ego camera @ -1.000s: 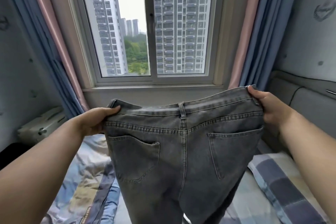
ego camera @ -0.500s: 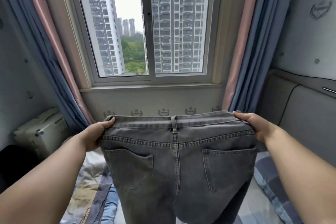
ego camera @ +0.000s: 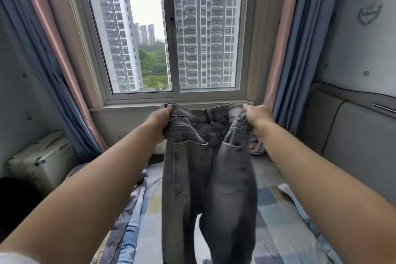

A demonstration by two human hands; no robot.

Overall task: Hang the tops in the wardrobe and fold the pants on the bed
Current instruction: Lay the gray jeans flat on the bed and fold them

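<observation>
Now the two hands have drawn closer together than a moment ago, so the faded grey denim jeans no longer hang spread flat by the waistband but buckle down the middle, back pockets turning toward each other. The left hand has its grip curled round the left end of the waistband; the right hand pinches the right end. The legs dangle over the bed with its pale blue patchwork cover, below the grey-framed window. I judge this begins the lengthwise fold, leg onto leg
</observation>
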